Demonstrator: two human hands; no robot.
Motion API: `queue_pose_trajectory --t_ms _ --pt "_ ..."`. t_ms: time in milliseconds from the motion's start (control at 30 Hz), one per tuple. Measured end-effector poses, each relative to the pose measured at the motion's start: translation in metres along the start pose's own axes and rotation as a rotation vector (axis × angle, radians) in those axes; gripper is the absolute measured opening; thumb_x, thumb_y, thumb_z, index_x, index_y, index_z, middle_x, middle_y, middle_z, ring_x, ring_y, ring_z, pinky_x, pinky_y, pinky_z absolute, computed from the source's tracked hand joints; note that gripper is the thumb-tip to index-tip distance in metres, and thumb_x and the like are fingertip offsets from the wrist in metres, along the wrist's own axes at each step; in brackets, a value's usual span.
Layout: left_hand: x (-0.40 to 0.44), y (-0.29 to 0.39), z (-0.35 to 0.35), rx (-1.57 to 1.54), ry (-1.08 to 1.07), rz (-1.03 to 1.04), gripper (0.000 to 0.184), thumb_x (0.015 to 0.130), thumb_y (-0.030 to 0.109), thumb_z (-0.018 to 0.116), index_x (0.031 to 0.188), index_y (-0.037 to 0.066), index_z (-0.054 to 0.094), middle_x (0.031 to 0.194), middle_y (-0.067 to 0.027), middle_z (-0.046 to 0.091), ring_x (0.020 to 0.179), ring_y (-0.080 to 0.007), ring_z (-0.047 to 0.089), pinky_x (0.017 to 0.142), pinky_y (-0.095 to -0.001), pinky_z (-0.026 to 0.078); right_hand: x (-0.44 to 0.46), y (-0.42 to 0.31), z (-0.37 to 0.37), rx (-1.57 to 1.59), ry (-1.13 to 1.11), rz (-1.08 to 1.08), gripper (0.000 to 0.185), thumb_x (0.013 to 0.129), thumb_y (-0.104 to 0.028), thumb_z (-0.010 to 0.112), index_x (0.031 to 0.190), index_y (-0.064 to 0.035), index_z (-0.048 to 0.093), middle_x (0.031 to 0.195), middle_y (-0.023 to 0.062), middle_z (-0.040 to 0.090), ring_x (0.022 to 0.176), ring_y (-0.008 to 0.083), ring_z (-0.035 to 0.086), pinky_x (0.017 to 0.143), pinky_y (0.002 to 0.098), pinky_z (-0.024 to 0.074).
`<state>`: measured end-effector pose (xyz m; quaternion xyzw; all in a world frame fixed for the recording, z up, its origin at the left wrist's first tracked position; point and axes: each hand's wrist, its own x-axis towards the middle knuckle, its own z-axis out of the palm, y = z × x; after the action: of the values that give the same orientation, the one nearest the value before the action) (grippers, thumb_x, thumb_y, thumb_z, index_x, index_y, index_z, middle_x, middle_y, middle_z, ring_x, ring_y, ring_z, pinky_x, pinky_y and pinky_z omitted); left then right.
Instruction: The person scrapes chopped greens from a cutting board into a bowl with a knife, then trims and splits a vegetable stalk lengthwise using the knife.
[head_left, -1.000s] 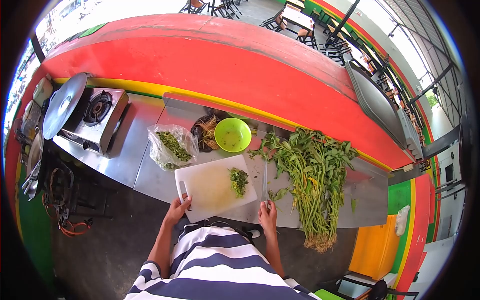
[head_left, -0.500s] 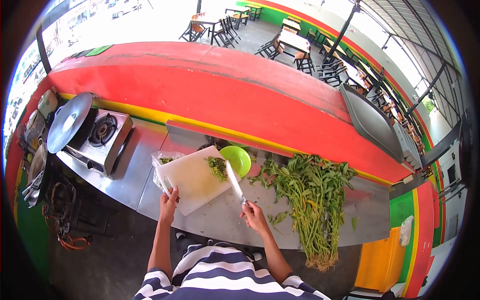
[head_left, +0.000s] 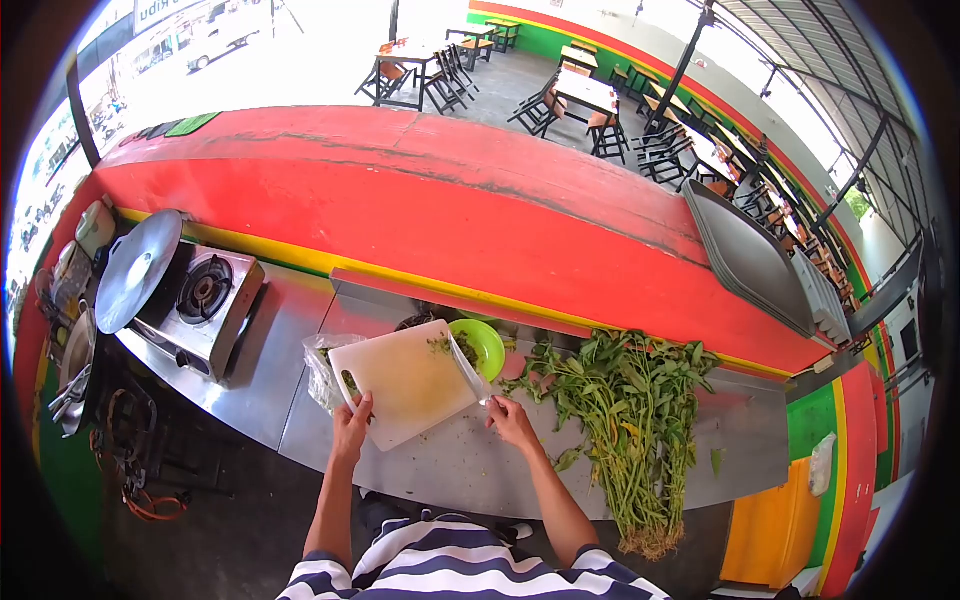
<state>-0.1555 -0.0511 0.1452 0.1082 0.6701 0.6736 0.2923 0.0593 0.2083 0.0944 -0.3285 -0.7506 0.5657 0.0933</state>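
My left hand (head_left: pixel 352 425) grips the lower left corner of a white cutting board (head_left: pixel 405 385), which overlaps the near side of a green bowl (head_left: pixel 488 347). My right hand (head_left: pixel 512 420) is closed around the handle of a kitchen knife (head_left: pixel 466 352). Its blade lies along the board's right edge, beside the bowl. A few chopped greens (head_left: pixel 438 344) remain on the board's upper right corner, and more bits show inside the bowl. Left of the board sits a clear plastic bag (head_left: pixel 321 362) with greens in it, partly covered by the board.
A large bundle of leafy stems with roots (head_left: pixel 640 430) lies to the right on the steel counter (head_left: pixel 425 475). A gas stove (head_left: pixel 205 300) and a big round metal lid (head_left: pixel 138 272) stand at the left. A red wall (head_left: pixel 420 190) runs behind, with dark trays (head_left: pixel 750 260) on it.
The board has shifted right, towards the bowl. Most of the chopped greens have left the board, and bits now show in the bowl. The knife has moved to the board's edge.
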Motion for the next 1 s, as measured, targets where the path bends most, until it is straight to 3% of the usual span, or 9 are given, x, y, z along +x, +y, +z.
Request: queue_pose_trajectory --t_ms 267,467,600,767,900,1000 --pt "-0.001 0.013 0.009 0.040 0.065 -0.007 0.039 0.097 0.039 0.062 0.088 0.002 0.070 0.071 0.0032 0.058 0.066 -0.0061 0.047 0.060 -0.0261 0.037 0.027 -0.006 -0.004 -0.057 0.025 -0.025 0.040 0.102 -0.040 0.053 0.113 -0.0029 0.063 0.068 0.0015 0.061 0.046 0.0071 0.046 0.042 0.0263 0.0379" --pt "-0.008 0.025 0.013 0.081 0.067 0.030 0.042 0.098 0.040 0.061 0.086 0.000 0.069 0.073 0.0015 0.061 0.070 -0.0074 0.052 0.063 -0.0264 0.040 0.019 -0.042 0.009 0.201 -0.250 0.060 0.040 0.102 -0.040 0.054 0.121 -0.0042 0.060 0.070 0.0025 0.060 0.046 0.0057 0.043 0.041 0.0248 0.0365" --pt "-0.012 0.031 0.014 0.144 0.070 0.078 0.044 0.098 0.041 0.060 0.083 0.001 0.068 0.071 0.0011 0.061 0.069 -0.0075 0.053 0.063 -0.0265 0.040 0.036 -0.028 0.011 0.189 -0.237 0.133 0.041 0.102 -0.040 0.054 0.120 -0.0041 0.061 0.069 0.0023 0.060 0.045 0.0057 0.043 0.039 0.0253 0.0358" --pt "-0.015 0.033 0.008 0.254 0.072 0.119 0.046 0.098 0.043 0.060 0.078 0.001 0.065 0.067 0.0011 0.059 0.064 -0.0074 0.051 0.059 -0.0278 0.040 0.041 -0.024 0.002 0.124 -0.020 0.271 0.040 0.102 -0.040 0.054 0.120 -0.0046 0.061 0.068 0.0036 0.059 0.044 0.0059 0.042 0.039 0.0255 0.0345" --pt "-0.017 0.032 0.011 0.227 0.099 0.154 0.046 0.098 0.042 0.059 0.077 0.002 0.064 0.066 0.0015 0.058 0.063 -0.0072 0.049 0.057 -0.0280 0.039 0.019 -0.033 0.003 0.276 -0.046 0.211 0.039 0.101 -0.037 0.056 0.116 -0.0027 0.063 0.068 0.0039 0.058 0.044 0.0076 0.044 0.039 0.0275 0.0360" --pt "-0.013 0.031 0.010 0.274 0.073 0.133 0.039 0.099 0.038 0.059 0.087 0.001 0.069 0.073 0.0025 0.060 0.066 -0.0061 0.051 0.059 -0.0259 0.038 0.006 -0.040 0.003 0.408 -0.128 0.217 0.038 0.100 -0.038 0.057 0.115 -0.0031 0.064 0.067 0.0035 0.057 0.043 0.0076 0.043 0.038 0.0269 0.0345"
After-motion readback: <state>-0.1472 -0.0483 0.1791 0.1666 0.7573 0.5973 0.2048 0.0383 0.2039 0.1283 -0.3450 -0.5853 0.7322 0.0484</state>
